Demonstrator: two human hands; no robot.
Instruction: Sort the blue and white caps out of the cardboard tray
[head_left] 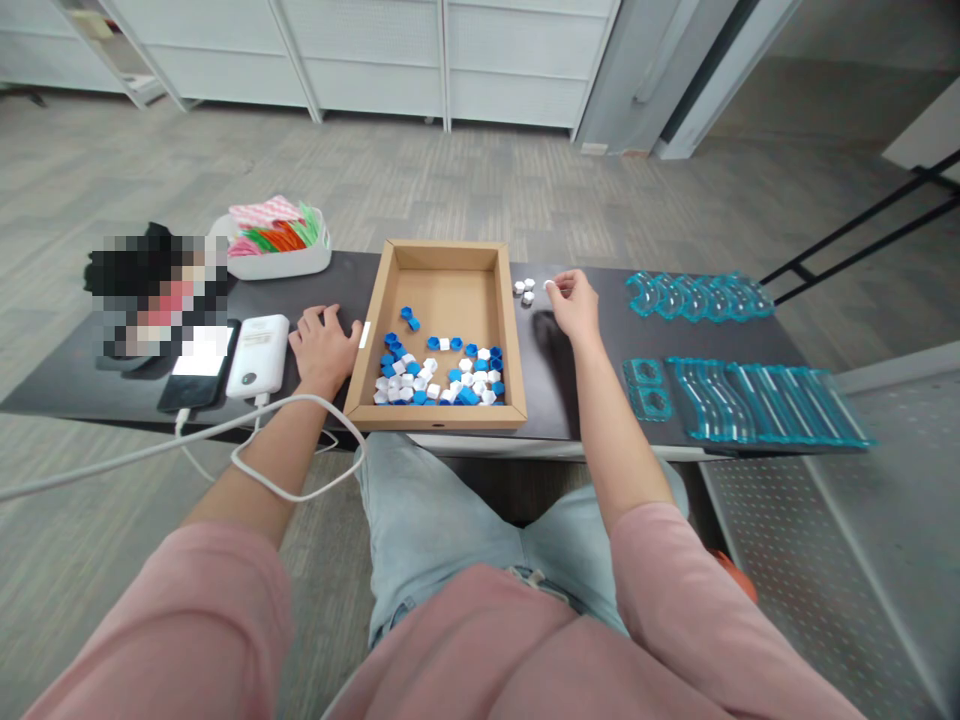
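Observation:
Between thumb and fingers my right hand (575, 303) pinches a small white hexagonal piece (549, 286) just above the table, right of the cardboard box. Beside it, a few white hexagonal pieces (528, 298) sit close together on the tabletop. My left hand (324, 347) rests with spread fingers on the table, against the left side of the cardboard box (437, 411). Blue and white hexagonal pieces (406, 380) lie loosely heaped in the near half of that box, and a blue pair (409, 319) lies farther back.
Translucent teal plastic parts (765, 400) lie in rows on the right of the dark table (553, 390). To the left are a white power bank (258, 356), a phone (198, 368), and a white basket (281, 262) of colourful strips. White cables (300, 497) loop over my left forearm.

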